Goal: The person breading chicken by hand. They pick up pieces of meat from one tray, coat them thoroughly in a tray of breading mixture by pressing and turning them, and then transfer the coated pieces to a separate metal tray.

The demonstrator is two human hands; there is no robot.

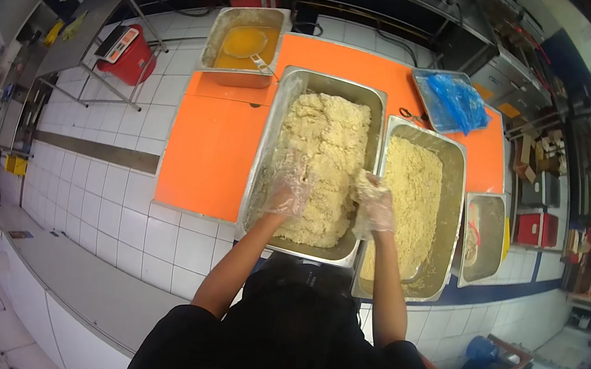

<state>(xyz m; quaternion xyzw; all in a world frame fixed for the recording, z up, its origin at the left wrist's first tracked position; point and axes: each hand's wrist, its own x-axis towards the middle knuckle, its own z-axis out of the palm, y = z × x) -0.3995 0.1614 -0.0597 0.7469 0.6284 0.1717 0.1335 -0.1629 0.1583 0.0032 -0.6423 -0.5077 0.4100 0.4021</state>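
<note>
Both hands wear clear plastic gloves with pale crumbs stuck to them. My left hand (290, 186) rests over the left side of a deep steel pan (378, 97), against a thick, crumb-covered mass (330, 133) that fills much of it; whether the fingers grip anything cannot be told. At the pan's right rim is my right hand (376, 203), its fingers curled and heavily coated with crumbs; what lies within them is unclear. Just to the right stands a second steel pan (449, 227) of loose yellowish crumbs (413, 183), partly under my right forearm.
On the orange tabletop (209, 156), a steel container (214, 34) at the back left holds yellow liquid and a strainer (246, 45). Blue plastic (454, 102) lies on a tray (426, 84) at the back right, near black-handled scissors (411, 114). A smaller steel pan (490, 232) stands at the right.
</note>
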